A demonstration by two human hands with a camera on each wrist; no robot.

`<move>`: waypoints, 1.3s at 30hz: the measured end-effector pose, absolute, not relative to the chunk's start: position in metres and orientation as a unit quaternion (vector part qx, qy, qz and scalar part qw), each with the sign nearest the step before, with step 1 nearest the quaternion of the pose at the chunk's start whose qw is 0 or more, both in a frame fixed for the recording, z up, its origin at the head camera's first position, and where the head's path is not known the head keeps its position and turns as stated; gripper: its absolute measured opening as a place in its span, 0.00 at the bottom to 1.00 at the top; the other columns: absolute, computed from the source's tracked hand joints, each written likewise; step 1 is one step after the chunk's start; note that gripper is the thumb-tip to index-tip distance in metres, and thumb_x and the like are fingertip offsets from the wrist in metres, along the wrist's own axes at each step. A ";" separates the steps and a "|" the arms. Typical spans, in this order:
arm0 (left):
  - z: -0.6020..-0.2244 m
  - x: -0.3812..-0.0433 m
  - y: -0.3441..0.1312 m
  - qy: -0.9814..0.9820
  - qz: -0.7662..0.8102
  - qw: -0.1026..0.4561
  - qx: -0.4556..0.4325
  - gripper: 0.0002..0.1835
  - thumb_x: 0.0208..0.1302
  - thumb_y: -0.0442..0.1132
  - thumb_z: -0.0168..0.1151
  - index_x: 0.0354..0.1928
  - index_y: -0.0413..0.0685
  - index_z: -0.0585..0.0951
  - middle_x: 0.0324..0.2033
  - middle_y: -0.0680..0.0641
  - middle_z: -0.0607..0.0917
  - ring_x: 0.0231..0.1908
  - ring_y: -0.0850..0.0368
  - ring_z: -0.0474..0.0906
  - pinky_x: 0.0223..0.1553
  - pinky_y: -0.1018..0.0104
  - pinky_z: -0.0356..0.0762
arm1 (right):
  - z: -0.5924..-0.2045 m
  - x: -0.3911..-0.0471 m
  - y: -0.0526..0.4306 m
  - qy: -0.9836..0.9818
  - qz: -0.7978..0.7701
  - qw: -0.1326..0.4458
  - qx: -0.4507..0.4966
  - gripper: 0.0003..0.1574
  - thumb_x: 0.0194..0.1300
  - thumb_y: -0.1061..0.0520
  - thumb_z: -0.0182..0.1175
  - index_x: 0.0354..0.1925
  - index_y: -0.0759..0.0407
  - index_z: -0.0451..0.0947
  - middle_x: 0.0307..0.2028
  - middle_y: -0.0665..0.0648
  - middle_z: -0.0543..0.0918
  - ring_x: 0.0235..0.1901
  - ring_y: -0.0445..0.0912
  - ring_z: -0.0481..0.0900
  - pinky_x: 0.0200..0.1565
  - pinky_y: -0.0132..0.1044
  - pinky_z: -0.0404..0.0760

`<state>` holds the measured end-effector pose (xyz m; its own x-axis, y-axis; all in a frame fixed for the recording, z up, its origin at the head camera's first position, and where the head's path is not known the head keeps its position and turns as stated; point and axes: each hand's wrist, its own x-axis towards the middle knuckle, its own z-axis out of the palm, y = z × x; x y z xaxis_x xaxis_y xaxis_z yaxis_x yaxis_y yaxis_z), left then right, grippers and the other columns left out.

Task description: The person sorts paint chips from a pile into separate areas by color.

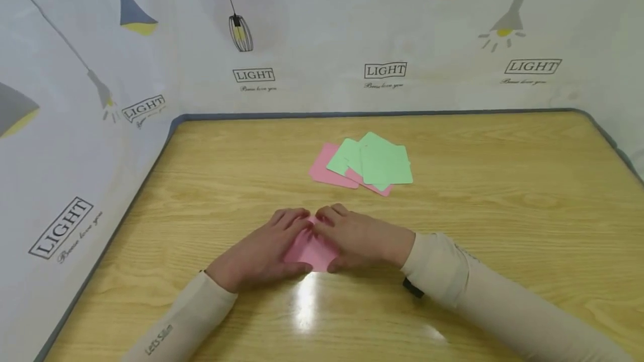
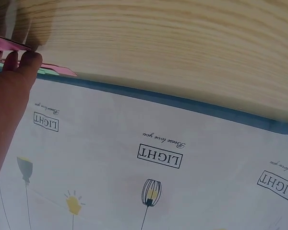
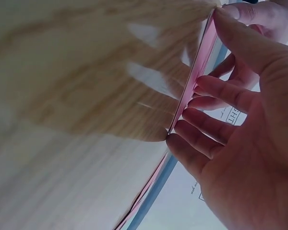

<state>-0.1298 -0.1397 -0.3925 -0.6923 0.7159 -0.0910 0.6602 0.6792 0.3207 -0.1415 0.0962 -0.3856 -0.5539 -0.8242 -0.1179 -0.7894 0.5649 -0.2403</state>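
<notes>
A pink card lies on the wooden table in front of the person, partly covered by both hands. On its left side rests the left hand, thumb at the near edge and fingers toward the far edge. The right hand mirrors it on the right side, and the fingers of both hands nearly meet at the top. In the right wrist view, the right hand's fingertips touch the thin pink card, with fairly straight fingers. Only part of the left hand shows in the left wrist view.
Beyond the hands, several green cards and pink cards overlap in a loose pile. The wooden table ends at a blue-grey edge, against a white backdrop printed with lamps.
</notes>
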 end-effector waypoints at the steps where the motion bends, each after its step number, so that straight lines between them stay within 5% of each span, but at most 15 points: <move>1: -0.392 -0.129 -0.140 0.910 0.137 0.108 0.375 0.40 0.61 0.63 0.62 0.70 0.50 0.67 0.71 0.47 0.61 0.70 0.53 0.52 0.65 0.55 0.61 | -0.386 -0.141 0.096 0.877 -0.080 0.110 -0.460 0.47 0.60 0.37 0.67 0.68 0.58 0.65 0.65 0.60 0.65 0.64 0.53 0.62 0.62 0.42 0.67; 24: -0.387 -0.139 -0.136 0.913 0.129 0.114 0.369 0.46 0.57 0.63 0.66 0.71 0.45 0.66 0.71 0.46 0.61 0.70 0.52 0.53 0.67 0.56 0.57 | -0.382 -0.144 0.099 0.878 -0.067 0.097 -0.464 0.44 0.59 0.37 0.67 0.65 0.58 0.68 0.66 0.61 0.65 0.65 0.54 0.62 0.64 0.44 0.64; 39: -0.380 -0.177 -0.083 0.903 0.123 0.032 0.411 0.36 0.59 0.55 0.68 0.64 0.42 0.71 0.63 0.47 0.70 0.64 0.50 0.62 0.63 0.58 0.63 | -0.371 -0.168 0.146 0.897 -0.171 0.081 -0.399 0.30 0.61 0.51 0.65 0.59 0.61 0.72 0.63 0.60 0.67 0.64 0.56 0.62 0.60 0.49 0.69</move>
